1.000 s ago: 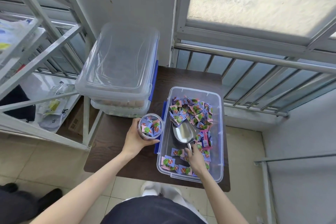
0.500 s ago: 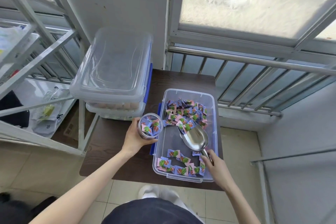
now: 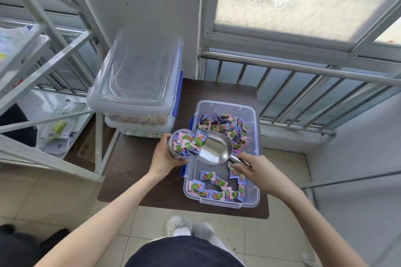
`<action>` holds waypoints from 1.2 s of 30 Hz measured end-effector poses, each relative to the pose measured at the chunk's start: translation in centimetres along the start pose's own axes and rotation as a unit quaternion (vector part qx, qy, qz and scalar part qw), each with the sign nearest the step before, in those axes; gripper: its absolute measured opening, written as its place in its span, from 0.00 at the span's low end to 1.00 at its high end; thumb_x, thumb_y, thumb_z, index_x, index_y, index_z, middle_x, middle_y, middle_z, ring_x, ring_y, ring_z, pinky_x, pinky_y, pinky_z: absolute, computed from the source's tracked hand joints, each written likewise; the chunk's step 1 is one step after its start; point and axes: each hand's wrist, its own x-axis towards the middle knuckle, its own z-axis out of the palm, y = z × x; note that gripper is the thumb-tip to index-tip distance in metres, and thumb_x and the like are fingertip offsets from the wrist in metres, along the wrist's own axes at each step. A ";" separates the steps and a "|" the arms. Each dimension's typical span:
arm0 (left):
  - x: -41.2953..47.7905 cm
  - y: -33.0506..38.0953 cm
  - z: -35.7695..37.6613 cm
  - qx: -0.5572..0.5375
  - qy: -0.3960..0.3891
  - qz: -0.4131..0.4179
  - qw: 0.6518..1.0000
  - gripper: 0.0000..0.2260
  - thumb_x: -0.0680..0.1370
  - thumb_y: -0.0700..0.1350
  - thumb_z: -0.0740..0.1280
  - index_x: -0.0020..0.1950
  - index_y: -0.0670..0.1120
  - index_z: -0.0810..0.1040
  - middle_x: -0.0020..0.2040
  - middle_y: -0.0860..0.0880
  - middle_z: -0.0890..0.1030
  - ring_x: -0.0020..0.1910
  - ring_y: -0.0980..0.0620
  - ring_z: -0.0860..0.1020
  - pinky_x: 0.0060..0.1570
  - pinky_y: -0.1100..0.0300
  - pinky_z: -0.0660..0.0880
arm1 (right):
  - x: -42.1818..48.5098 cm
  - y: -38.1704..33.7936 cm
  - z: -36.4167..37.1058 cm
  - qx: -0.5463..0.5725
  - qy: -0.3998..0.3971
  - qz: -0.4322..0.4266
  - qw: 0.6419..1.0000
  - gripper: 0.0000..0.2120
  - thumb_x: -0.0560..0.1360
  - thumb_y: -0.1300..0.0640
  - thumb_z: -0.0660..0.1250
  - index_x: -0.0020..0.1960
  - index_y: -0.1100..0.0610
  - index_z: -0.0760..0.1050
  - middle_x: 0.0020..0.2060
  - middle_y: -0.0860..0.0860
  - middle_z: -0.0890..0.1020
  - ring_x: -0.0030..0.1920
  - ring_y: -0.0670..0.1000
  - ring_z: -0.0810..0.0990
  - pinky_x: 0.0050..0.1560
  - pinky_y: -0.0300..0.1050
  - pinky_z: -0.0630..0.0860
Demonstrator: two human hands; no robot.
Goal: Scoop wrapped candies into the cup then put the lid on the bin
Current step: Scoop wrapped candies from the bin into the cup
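A clear open bin [image 3: 256, 128] on the dark brown table [image 3: 138, 180] holds several pink and purple wrapped candies [image 3: 223, 125]. My left hand [image 3: 165, 156] grips a clear cup [image 3: 182, 143] at the bin's left edge, tilted toward the bin and filled with candies. My right hand [image 3: 253, 169] holds the handle of a metal scoop [image 3: 213, 147], whose mouth lies against the cup's rim with a few candies at its tip. A clear lid [image 3: 138, 67] with blue clips rests on stacked bins at the table's back left.
The stacked clear bins [image 3: 138, 123] under the lid fill the table's back left corner. A white metal frame [image 3: 43, 67] stands to the left, a railing [image 3: 303, 84] and window behind. My white shoes [image 3: 180, 226] are on the tiled floor below the table's front edge.
The scoop rose from the bin's candies and swung left to the cup's mouth, carrying candies. My left hand tilted the cup toward the scoop.
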 end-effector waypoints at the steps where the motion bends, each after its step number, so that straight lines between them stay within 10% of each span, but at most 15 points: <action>1: 0.0 0.1 0.0 -0.005 0.004 0.000 1.000 0.36 0.55 0.49 0.84 0.56 0.52 0.68 0.56 0.51 0.80 0.57 0.51 0.78 0.57 0.48 0.77 | 0.3 -0.9 -0.4 -0.025 -0.006 0.000 1.000 0.12 0.79 0.48 0.59 0.44 0.56 0.68 0.34 0.52 0.77 0.32 0.52 0.73 0.34 0.45 0.68; 36: -0.6 1.3 -0.2 -0.102 0.038 -0.028 0.994 0.36 0.57 0.42 0.83 0.58 0.50 0.68 0.52 0.56 0.78 0.53 0.58 0.77 0.49 0.77 0.70 | -3.1 -5.2 -5.2 -0.179 0.005 0.013 0.984 0.14 0.79 0.43 0.56 0.48 0.52 0.74 0.34 0.48 0.76 0.33 0.51 0.73 0.31 0.43 0.67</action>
